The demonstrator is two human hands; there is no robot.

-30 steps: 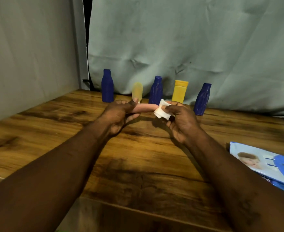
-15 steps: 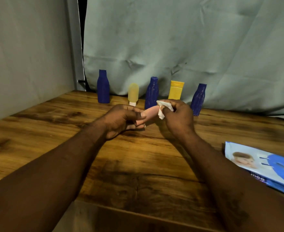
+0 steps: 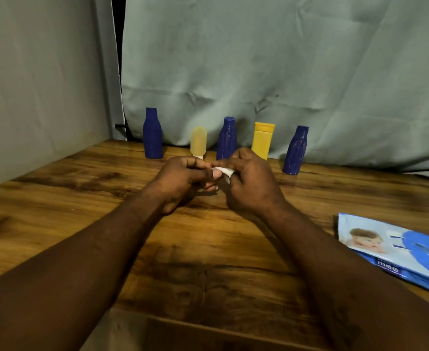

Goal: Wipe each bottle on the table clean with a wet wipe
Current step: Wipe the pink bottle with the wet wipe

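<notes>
Both hands meet above the middle of the wooden table (image 3: 56, 198). My left hand (image 3: 180, 178) grips a small pink bottle (image 3: 211, 186), almost wholly hidden between the fingers. My right hand (image 3: 249, 181) holds a white wet wipe (image 3: 224, 171) curled round the bottle's other end. Along the back stand a blue bottle (image 3: 152, 134), a pale yellow tube (image 3: 198, 143), a second blue bottle (image 3: 226, 139), a yellow bottle (image 3: 262, 139) and a third blue bottle (image 3: 295, 150).
A blue and white pack of wet wipes (image 3: 395, 249) lies flat at the table's right edge. A grey-green curtain (image 3: 284, 72) hangs behind the bottles, and a pale wall panel (image 3: 39, 84) closes the left side.
The hands have drawn together. The pink bottle, plainly visible between them a second ago, is now nearly covered, with the wipe slid along it toward my left hand.
</notes>
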